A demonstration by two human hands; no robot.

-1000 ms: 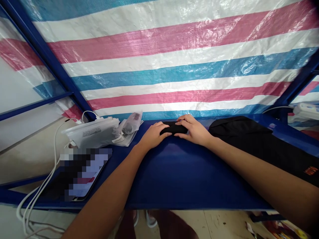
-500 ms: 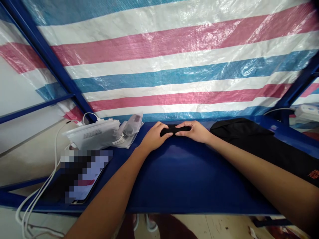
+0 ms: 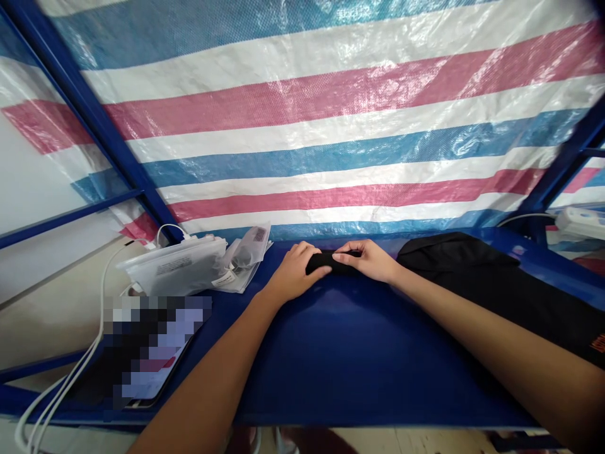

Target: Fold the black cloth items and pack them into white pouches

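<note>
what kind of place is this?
Looks like a makeshift work corner, possibly indoors; the exact use isn't clear. Signs: blue metal frame, striped plastic sheeting hung behind, and a blue tabletop with translucent plastic bags lying on it.

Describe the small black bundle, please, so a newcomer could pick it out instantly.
Before the striped sheet lies a blue tabletop. Near its far edge, the left hand and right hand grip the small black bundle. Unlike the larger black cloth to the right, it is compact and held.
</note>
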